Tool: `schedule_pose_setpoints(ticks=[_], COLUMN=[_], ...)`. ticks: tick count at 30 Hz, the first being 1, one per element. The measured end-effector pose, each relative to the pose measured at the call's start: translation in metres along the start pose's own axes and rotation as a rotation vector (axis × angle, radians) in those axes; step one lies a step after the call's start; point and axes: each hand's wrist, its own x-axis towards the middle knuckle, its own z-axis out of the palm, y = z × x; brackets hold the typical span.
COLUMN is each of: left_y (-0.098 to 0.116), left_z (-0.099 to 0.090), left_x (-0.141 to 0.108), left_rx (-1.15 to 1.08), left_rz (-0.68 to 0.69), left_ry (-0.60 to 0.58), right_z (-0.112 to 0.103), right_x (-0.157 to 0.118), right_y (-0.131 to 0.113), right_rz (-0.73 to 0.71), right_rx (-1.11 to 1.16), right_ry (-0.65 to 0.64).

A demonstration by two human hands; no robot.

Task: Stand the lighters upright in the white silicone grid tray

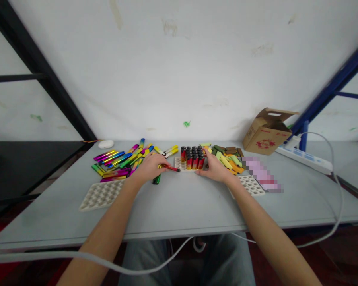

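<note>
the left hand (150, 167) pinches a red lighter (170, 168) just beside the white tray (180, 163) of upright lighters (191, 158); the right hand (215, 169) lies spread against the tray's right edge, on the counter (179, 206).

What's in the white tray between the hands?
The white tray holds rows of upright red-and-yellow lighters with black tops; empty holes show at its left end. The right hand covers its right edge, hiding whatever is there.

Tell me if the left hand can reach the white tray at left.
Likely yes: the left hand sits close to the white tray, and no object stands between them.
</note>
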Motion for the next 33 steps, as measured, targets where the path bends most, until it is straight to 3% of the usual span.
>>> schedule_pose_setpoints(ticks=[4, 9, 11, 14, 20, 23, 29, 33], left_y=[0.007, 0.03, 0.043, 0.066, 0.093, 0.091, 0.091, 0.091], left_z=[-0.008, 0.002, 0.012, 0.028, 0.042, 0.044, 0.046, 0.046], left_x=[0.001, 0.009, 0.012, 0.014, 0.01, 0.009, 0.01, 0.013], left_rx=[-0.192, -0.455, -0.429, -0.135, 0.143, 0.193, 0.25, 0.197], left_rz=[-0.115, -0.267, -0.258, -0.182, 0.008, 0.036, 0.076, 0.077], left_ry=[0.145, 0.42, 0.559, 0.774, 0.67, 0.652, 0.637, 0.562], right_z=[-0.002, -0.011, -0.014, -0.013, -0.001, 0.001, -0.002, -0.013], right_x=[0.0, 0.001, 0.0, -0.003, -0.002, -0.001, 0.001, 0.016], right_y=[0.0, -0.017, -0.029, -0.05, -0.071, -0.073, -0.075, -0.064], right_rz=[0.024, -0.017, -0.068, -0.186, -0.229, -0.176, -0.048, -0.015], right_rx=[-0.007, 0.063, 0.075, 0.114, 0.165, 0.226, 0.373, 0.639], right_ry=[0.056, 0.419, 0.488, 0.44, 0.464, 0.502, 0.443, 0.54])
